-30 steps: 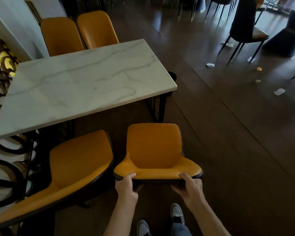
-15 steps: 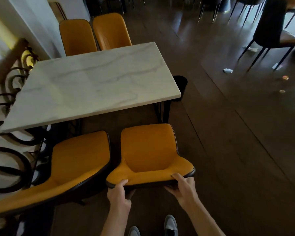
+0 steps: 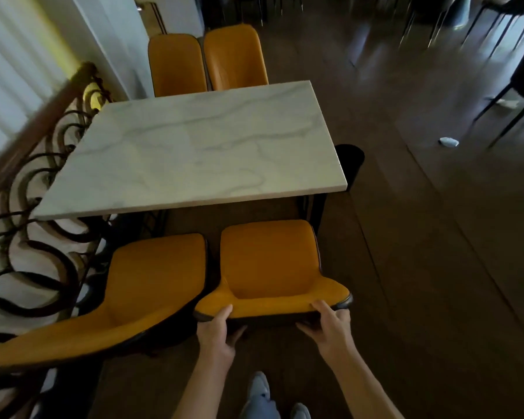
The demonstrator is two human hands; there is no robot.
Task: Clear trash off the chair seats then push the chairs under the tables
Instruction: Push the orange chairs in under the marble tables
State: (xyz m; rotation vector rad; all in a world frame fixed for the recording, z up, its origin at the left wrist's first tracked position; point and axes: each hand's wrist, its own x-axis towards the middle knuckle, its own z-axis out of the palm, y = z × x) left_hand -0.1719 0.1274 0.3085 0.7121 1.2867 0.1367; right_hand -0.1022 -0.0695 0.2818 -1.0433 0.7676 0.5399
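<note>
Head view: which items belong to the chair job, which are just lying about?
Job:
- left hand and right hand, gripping the right orange chair
- left orange chair
- marble table

Lying about:
- white scrap on floor
- black bin
- iron railing

Dark wood floor (image 3: 436,267), scrolled iron railing (image 3: 43,237)

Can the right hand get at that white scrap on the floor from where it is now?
Probably not. The right hand grips the backrest top of the near chair, while the white scrap lies well off across the floor. Nothing blocks the way; it just looks too far without stepping over.
</note>
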